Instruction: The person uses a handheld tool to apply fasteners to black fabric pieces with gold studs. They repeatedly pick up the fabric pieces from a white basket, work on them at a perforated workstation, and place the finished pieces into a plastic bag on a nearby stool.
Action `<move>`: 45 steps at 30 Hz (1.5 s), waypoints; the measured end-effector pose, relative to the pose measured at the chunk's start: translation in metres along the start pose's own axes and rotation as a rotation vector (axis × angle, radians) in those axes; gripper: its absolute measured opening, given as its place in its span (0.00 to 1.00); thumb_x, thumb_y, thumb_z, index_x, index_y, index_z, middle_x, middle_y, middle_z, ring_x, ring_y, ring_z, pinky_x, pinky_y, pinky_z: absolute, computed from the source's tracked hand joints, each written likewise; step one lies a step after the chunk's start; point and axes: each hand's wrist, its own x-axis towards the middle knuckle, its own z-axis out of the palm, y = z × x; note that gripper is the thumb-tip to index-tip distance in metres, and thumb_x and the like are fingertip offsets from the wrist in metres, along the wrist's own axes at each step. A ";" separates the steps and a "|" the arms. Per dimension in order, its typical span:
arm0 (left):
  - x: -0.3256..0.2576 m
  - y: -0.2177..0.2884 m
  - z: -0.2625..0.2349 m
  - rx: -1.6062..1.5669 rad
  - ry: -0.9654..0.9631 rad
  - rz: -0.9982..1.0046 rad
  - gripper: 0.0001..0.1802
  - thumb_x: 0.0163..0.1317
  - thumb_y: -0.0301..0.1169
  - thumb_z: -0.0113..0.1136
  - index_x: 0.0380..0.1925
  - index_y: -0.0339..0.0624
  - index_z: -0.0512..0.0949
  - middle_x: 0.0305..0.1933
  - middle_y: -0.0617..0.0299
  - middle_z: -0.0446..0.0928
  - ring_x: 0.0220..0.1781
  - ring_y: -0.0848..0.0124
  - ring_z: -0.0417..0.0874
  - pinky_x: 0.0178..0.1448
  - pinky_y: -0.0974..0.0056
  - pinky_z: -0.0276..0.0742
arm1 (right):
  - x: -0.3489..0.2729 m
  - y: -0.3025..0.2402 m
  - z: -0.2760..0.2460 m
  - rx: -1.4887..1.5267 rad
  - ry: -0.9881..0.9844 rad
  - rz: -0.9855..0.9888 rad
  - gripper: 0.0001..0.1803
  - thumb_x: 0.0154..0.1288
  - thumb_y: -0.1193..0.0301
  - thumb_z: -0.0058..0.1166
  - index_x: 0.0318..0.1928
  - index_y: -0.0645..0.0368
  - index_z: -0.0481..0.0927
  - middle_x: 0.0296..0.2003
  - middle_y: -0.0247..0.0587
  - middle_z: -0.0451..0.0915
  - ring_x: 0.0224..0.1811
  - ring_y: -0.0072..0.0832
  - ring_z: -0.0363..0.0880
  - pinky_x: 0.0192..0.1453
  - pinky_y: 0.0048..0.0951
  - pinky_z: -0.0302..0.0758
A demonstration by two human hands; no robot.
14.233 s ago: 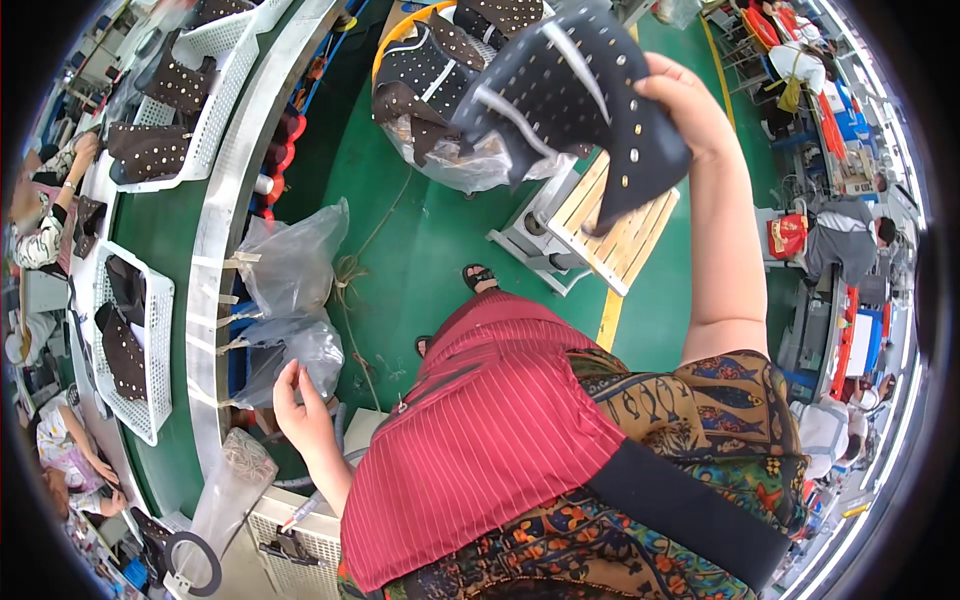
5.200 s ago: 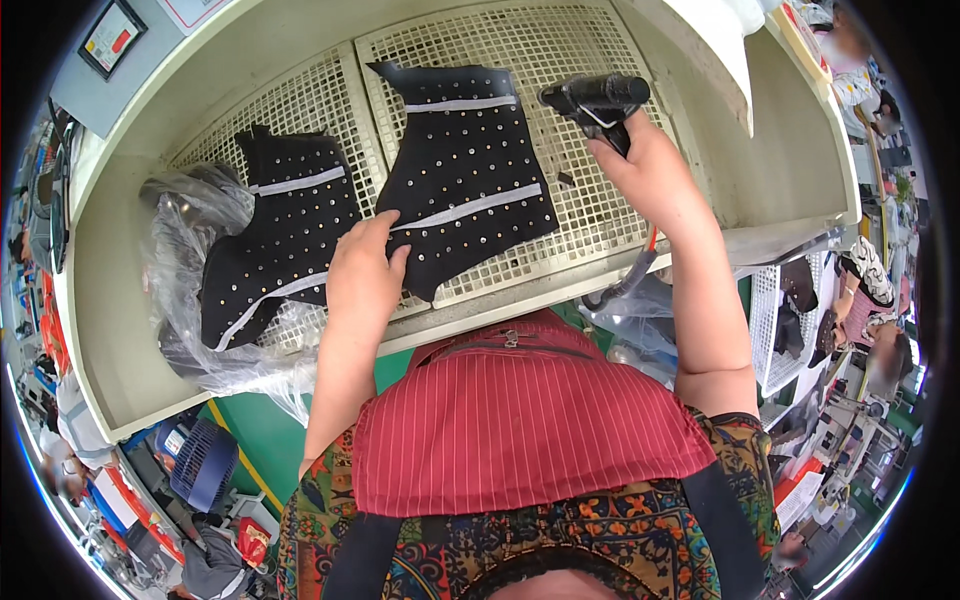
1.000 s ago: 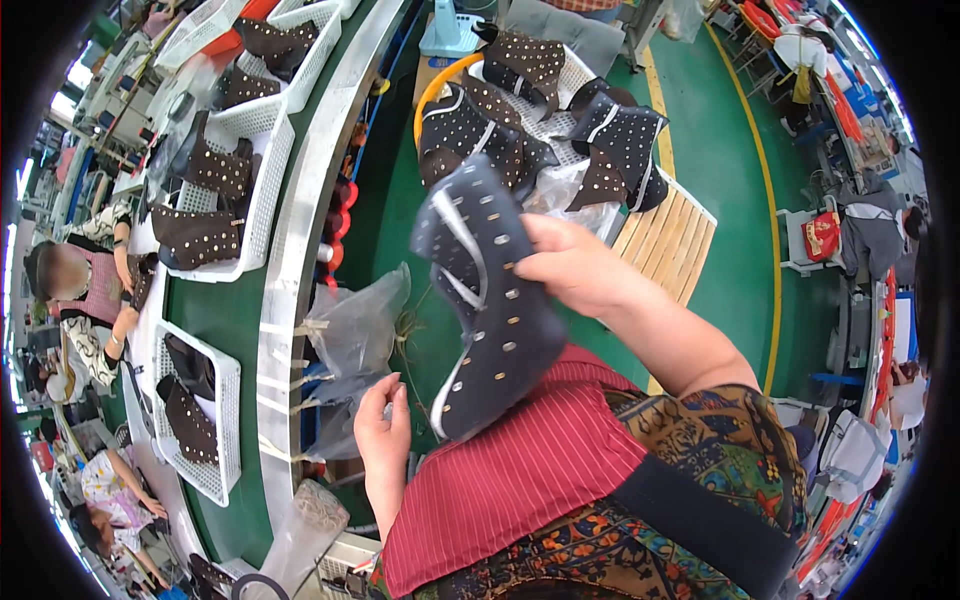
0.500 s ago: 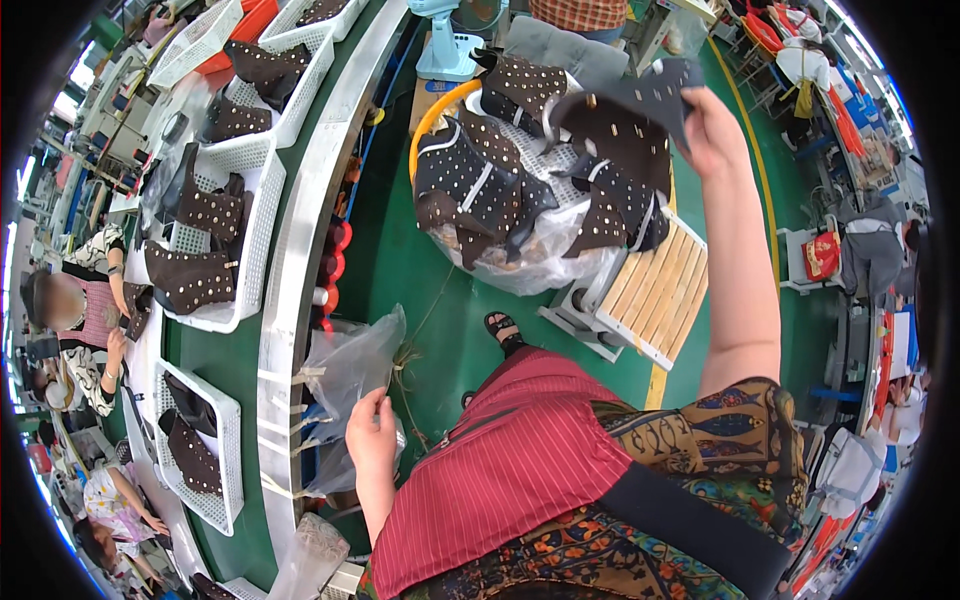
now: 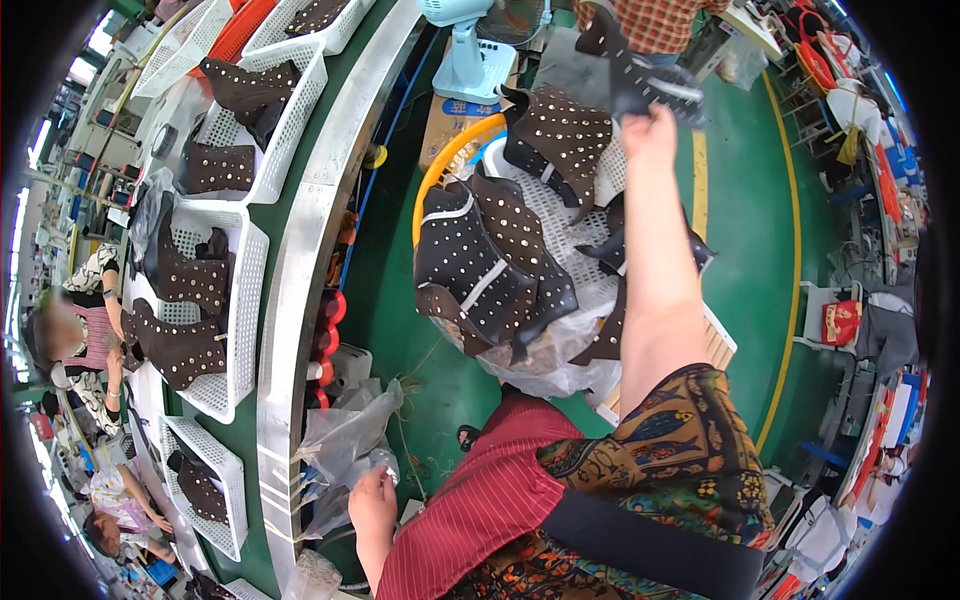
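My right hand (image 5: 650,135) is closed on the lower edge of a dark studded boot upper (image 5: 632,80), lifted beyond the basket and slightly blurred. Under my outstretched arm is a white perforated basket (image 5: 590,245), partly lined with clear plastic. Several more studded boot uppers (image 5: 470,250) lie heaped in it, black and brown with pale strips; my forearm hides some of them. Low on the left, my left hand (image 5: 373,503) hangs with its fingers loosely bent and nothing visible in it. It is beside a clear plastic bag (image 5: 350,425) at the bench edge.
A curved metal-edged bench (image 5: 290,250) on the left carries white trays (image 5: 245,330) of studded boot uppers. Beyond the basket stand a light-blue fan (image 5: 475,60) and a person in a checked shirt (image 5: 650,25). A slatted wooden stool (image 5: 718,340) is right of the basket. Co-workers sit far left.
My right hand has carried the boot upper farther away and to the left, raising it. My view has shifted, so more of the basket's inside shows. The left hand stays low beside the bench.
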 end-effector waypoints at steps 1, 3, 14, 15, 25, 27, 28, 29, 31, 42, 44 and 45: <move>-0.001 0.000 -0.001 0.017 -0.019 -0.023 0.09 0.57 0.30 0.57 0.38 0.41 0.79 0.35 0.53 0.80 0.37 0.56 0.81 0.42 0.55 0.75 | -0.002 0.033 -0.023 0.020 0.095 0.045 0.15 0.59 0.81 0.39 0.48 0.60 0.66 0.45 0.43 0.74 0.45 0.39 0.78 0.47 0.43 0.79; -0.001 -0.007 0.001 0.040 -0.046 -0.075 0.09 0.57 0.29 0.57 0.38 0.41 0.79 0.35 0.54 0.81 0.37 0.56 0.81 0.43 0.56 0.75 | -0.007 0.082 -0.074 0.041 0.174 0.081 0.20 0.59 0.83 0.38 0.52 0.55 0.61 0.51 0.47 0.70 0.51 0.42 0.76 0.51 0.46 0.78; 0.019 0.002 0.007 0.045 -0.073 -0.067 0.09 0.56 0.28 0.58 0.38 0.41 0.79 0.34 0.54 0.81 0.37 0.56 0.82 0.43 0.56 0.76 | -0.050 0.107 -0.117 -0.256 0.365 0.298 0.16 0.68 0.68 0.43 0.53 0.60 0.66 0.50 0.47 0.73 0.53 0.40 0.74 0.55 0.42 0.74; 0.021 0.004 0.008 0.041 -0.077 -0.055 0.09 0.56 0.28 0.58 0.38 0.41 0.79 0.34 0.54 0.81 0.37 0.56 0.82 0.43 0.56 0.76 | -0.060 0.104 -0.115 -0.297 0.360 0.297 0.18 0.68 0.65 0.43 0.54 0.60 0.66 0.51 0.47 0.73 0.53 0.40 0.74 0.55 0.41 0.73; 0.012 0.001 0.019 -0.038 -0.002 0.006 0.12 0.57 0.27 0.57 0.41 0.39 0.78 0.38 0.52 0.80 0.39 0.56 0.81 0.44 0.56 0.76 | -0.149 0.074 -0.091 -0.643 0.281 0.277 0.20 0.68 0.60 0.46 0.54 0.58 0.67 0.43 0.44 0.76 0.39 0.31 0.77 0.39 0.30 0.73; -0.002 -0.001 0.020 -0.069 0.009 -0.023 0.12 0.56 0.26 0.57 0.41 0.39 0.78 0.38 0.53 0.80 0.39 0.56 0.81 0.45 0.56 0.76 | -0.177 0.071 -0.065 -0.704 0.131 0.354 0.16 0.67 0.61 0.48 0.49 0.58 0.71 0.37 0.40 0.77 0.35 0.28 0.77 0.38 0.27 0.73; -0.011 -0.003 0.021 -0.063 0.017 -0.031 0.12 0.57 0.26 0.58 0.42 0.39 0.78 0.38 0.53 0.80 0.39 0.57 0.81 0.45 0.56 0.75 | -0.189 0.074 -0.058 -0.749 0.038 0.378 0.15 0.67 0.61 0.49 0.47 0.58 0.73 0.35 0.39 0.77 0.33 0.27 0.76 0.37 0.27 0.72; -0.019 -0.007 0.023 -0.064 0.031 -0.043 0.12 0.57 0.26 0.58 0.42 0.39 0.78 0.38 0.54 0.80 0.40 0.57 0.81 0.45 0.57 0.75 | -0.201 0.078 -0.051 -0.794 -0.055 0.402 0.14 0.67 0.61 0.49 0.46 0.58 0.74 0.33 0.37 0.77 0.32 0.25 0.76 0.37 0.26 0.72; -0.038 -0.013 0.029 -0.068 0.060 -0.077 0.12 0.57 0.26 0.57 0.42 0.40 0.78 0.37 0.54 0.80 0.40 0.57 0.81 0.45 0.57 0.75 | -0.229 0.087 -0.028 -0.862 -0.208 0.415 0.13 0.67 0.62 0.47 0.40 0.59 0.76 0.27 0.34 0.77 0.27 0.21 0.75 0.32 0.21 0.71; -0.167 -0.070 0.022 -0.147 0.467 -0.396 0.11 0.59 0.34 0.57 0.42 0.46 0.78 0.42 0.58 0.80 0.44 0.58 0.79 0.48 0.55 0.73 | -0.450 0.102 0.050 -1.259 -1.438 0.252 0.16 0.72 0.62 0.42 0.33 0.60 0.76 0.23 0.30 0.71 0.24 0.18 0.68 0.29 0.21 0.65; -0.206 -0.088 0.013 -0.113 0.548 -0.455 0.11 0.59 0.33 0.56 0.41 0.44 0.78 0.39 0.58 0.79 0.43 0.58 0.79 0.47 0.57 0.74 | -0.497 0.100 0.048 -1.185 -1.608 0.268 0.14 0.72 0.68 0.41 0.35 0.62 0.77 0.22 0.30 0.70 0.24 0.17 0.66 0.28 0.20 0.63; -0.230 -0.102 0.020 -0.064 0.684 -0.476 0.11 0.59 0.34 0.57 0.40 0.45 0.78 0.38 0.59 0.79 0.43 0.59 0.79 0.47 0.57 0.74 | -0.529 0.098 0.049 -1.129 -1.681 0.298 0.13 0.72 0.70 0.40 0.38 0.65 0.77 0.22 0.31 0.70 0.24 0.17 0.66 0.30 0.19 0.64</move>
